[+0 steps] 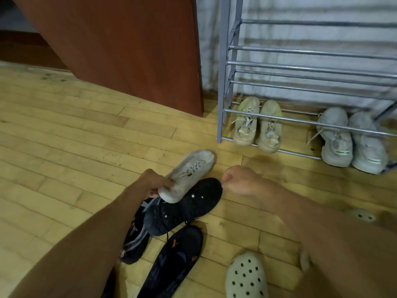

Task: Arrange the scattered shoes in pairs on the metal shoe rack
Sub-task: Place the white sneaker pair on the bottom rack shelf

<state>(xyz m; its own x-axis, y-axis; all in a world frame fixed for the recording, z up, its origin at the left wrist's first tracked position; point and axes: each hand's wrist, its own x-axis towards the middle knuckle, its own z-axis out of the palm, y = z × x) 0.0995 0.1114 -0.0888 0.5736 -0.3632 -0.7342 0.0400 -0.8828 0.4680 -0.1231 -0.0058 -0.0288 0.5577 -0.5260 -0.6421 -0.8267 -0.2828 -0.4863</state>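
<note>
Pale grey sneaker point(189, 175) at frame centre: worn knit upper, white laces, thick pale sole. Toe toward upper right, heel end lower left, lying across the black sneaker point(184, 209) beneath it.

Left hand point(153, 183): fingers point(166, 183) wrapped round the pale grey sneaker's heel end, grasping it.

Right hand point(238, 179), just right of centre: fingers clenched into a fist, nothing seen inside. Knuckles just beside the black sneaker's toe; cannot tell whether touching.

Below centre, on the wooden floor point(64, 136): dark patterned shoe point(137, 239) partly under the black sneaker; black flat shoe point(174, 261) with orange marks next to it. Pale clog point(247, 276) at bottom edge; second clog point(361, 215) at right, partly hidden behind the right forearm.

Metal shoe rack point(300, 67) at upper right, grey horizontal bars in tiers. Bottom tier: beige pair point(257, 125) at its left end, grey pair point(350, 143) with green stripes toward the right edge. Open stretch of rail between the two pairs. Bare floor between the shoe pile and the rack's front bar. Brown panel point(129, 50) at upper left, edge close to the rack's left post.
</note>
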